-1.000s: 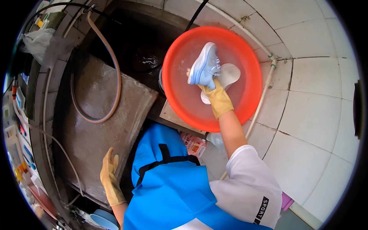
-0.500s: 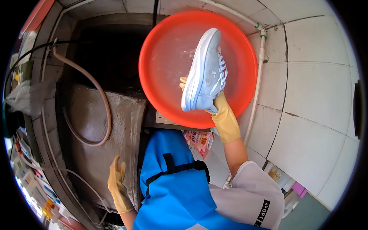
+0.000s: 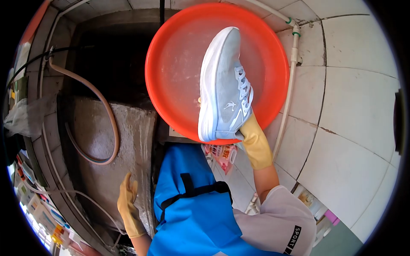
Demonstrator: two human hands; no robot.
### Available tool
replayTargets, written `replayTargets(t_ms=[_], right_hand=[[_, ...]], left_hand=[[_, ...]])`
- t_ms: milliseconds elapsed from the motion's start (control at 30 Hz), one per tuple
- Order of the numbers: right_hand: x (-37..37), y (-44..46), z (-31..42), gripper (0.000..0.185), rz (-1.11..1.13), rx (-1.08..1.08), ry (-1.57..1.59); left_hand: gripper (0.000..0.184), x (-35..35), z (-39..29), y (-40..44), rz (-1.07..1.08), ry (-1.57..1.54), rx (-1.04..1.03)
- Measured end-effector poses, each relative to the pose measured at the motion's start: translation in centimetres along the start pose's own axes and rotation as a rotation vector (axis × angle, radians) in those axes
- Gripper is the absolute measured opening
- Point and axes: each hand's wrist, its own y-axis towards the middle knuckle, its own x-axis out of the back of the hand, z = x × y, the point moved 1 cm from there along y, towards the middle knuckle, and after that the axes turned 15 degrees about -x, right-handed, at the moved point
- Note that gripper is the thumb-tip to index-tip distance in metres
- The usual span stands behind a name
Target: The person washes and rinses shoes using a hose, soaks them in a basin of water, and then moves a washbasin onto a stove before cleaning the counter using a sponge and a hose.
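A light grey-blue sneaker (image 3: 226,85) with a white sole is held toe up over a red plastic basin (image 3: 152,70). My right hand (image 3: 255,143), in a yellow rubber glove, grips it near the heel and opening. Most of those fingers are hidden behind the shoe, with one fingertip showing past the sole. Cloudy water (image 3: 179,72) shows in the basin. My left hand (image 3: 128,198), also gloved, is empty and open, its fingers extended beside the concrete slab (image 3: 128,145).
A pinkish hose (image 3: 112,115) curves over the slab, beside a dark sink (image 3: 111,72). White pipes (image 3: 290,81) run along the tiled wall. A pink printed bag (image 3: 223,155) sits below the basin. A blue apron (image 3: 192,205) covers my lap.
The sneaker looks larger and nearer, with its side turned more towards me. My right hand has come slightly lower with it. My left hand has hardly moved.
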Motion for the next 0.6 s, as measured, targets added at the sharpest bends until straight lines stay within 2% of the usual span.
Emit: replayTargets(t_ms=[167, 300, 367, 500, 600], right_hand=[[0.0, 0.0, 0.0, 0.048, 0.005, 0.004, -0.023], [0.2, -0.1, 0.2, 0.049, 0.003, 0.012, -0.038], [0.1, -0.2, 0.4, 0.05, 0.006, 0.02, -0.05], [0.1, -0.4, 0.5, 0.051, 0.01, 0.026, -0.068], [0.1, -0.6, 0.5, 0.052, 0.011, 0.028, -0.085]], left_hand=[[0.054, -0.5, 0.5, -0.2, 0.012, -0.057, 0.013], [0.053, 0.4, -3.4, -0.5, -0.01, -0.114, 0.078], [0.049, 1.2, -5.4, -0.4, 0.085, -0.151, 0.174], [0.05, 0.4, -4.8, -1.0, 0.05, -0.219, 0.182], [0.05, -0.1, -4.1, -1.3, 0.056, -0.159, 0.204]])
